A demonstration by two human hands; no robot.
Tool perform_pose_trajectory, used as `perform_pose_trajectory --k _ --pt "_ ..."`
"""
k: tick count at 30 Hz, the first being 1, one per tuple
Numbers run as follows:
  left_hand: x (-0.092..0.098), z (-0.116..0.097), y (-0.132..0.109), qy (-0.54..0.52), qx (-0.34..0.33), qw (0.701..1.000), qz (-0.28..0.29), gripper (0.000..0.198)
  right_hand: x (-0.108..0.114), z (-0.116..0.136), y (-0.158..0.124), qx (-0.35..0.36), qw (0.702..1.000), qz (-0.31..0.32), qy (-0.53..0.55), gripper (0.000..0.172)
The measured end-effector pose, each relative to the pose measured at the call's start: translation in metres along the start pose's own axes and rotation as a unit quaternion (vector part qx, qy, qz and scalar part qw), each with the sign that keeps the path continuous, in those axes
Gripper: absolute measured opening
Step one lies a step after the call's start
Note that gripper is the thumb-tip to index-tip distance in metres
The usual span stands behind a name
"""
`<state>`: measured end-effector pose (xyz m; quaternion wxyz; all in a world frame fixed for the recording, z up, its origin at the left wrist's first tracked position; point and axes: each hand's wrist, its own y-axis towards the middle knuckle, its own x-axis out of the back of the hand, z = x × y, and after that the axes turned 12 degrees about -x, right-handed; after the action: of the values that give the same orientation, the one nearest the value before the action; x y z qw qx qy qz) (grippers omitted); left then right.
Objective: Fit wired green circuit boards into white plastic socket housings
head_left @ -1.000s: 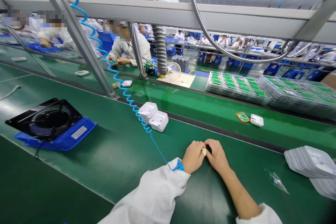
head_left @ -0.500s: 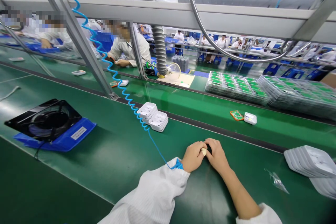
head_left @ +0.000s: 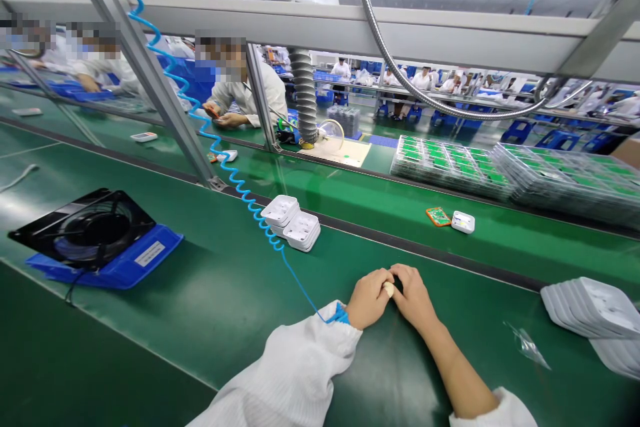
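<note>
My left hand [head_left: 370, 297] and my right hand [head_left: 413, 293] meet fingertip to fingertip above the green worktop [head_left: 240, 307]. Between them shows a small cream-coloured piece [head_left: 389, 289], pinched by the fingers of both hands; its exact kind is too small to tell. A blue wristband [head_left: 339, 313] with a coiled blue cord [head_left: 245, 195] is round my left wrist. Left of the hands stand two stacks of white plastic housings [head_left: 303, 230].
More white housings [head_left: 595, 307] are stacked at the right, near a clear plastic bag [head_left: 529, 347]. A black fan [head_left: 95, 227] leans on a blue bin [head_left: 145, 257] at left. Beyond the dark rail, an orange-edged circuit board [head_left: 439, 216] and a white case [head_left: 463, 222] lie on the green belt.
The circuit boards and white cases on the belt have shifted a little to the left. Across the line, a person's hands have moved slightly. My hands hold almost the same pose.
</note>
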<state>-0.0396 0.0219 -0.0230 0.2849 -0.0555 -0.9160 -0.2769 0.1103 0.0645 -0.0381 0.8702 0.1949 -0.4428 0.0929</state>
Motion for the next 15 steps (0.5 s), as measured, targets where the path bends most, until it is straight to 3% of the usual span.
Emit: perform_pose_trajectory --k 15 --pt "0.0025 -0.004 0.0016 0.009 0.029 0.999 0.014 0.01 0.0026 0.0012 -0.0005 0.009 1.0 0.012 0.001 0.023"
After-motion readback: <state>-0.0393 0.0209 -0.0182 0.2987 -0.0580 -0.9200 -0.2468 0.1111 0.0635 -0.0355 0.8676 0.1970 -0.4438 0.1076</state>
